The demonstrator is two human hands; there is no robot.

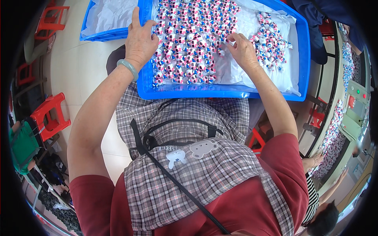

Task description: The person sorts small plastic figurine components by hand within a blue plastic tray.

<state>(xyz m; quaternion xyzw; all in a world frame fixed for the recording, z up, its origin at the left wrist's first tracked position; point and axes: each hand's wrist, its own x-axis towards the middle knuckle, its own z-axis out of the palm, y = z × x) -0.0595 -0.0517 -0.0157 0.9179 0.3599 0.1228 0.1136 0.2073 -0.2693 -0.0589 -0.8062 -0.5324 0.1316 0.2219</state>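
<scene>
The small, shiny white, pink and blue moulded figures [168, 45] stand close together in rows along the left side of the tray, with a loose heap [271, 47] of more of them toward its right edge. Your right hand [241, 49] has its fingers bent together at the right end of the rows; whether a figure is pinched in the fingertips, you cannot be sure from this angle. Your left hand [141, 43] is spread and grips nothing, lying over the left rim. The likeliest trouble is your right wrist or fingertips brushing the end of a row and toppling neighbours, since they stand so close. The crumpled white sheet lining [232, 76] could also ruck up under a dragging hand and tip figures, and a tilt of the blue rectangular plastic tray [204, 93] over your lap might slide the heap into the rows. Your pale green round bangle [129, 66] could knock the rim. As for writing, your checked cloth apron [197, 169] carries a short run of pale letters beside a printed rabbit; no brand or label is legible on the tray or figures.
</scene>
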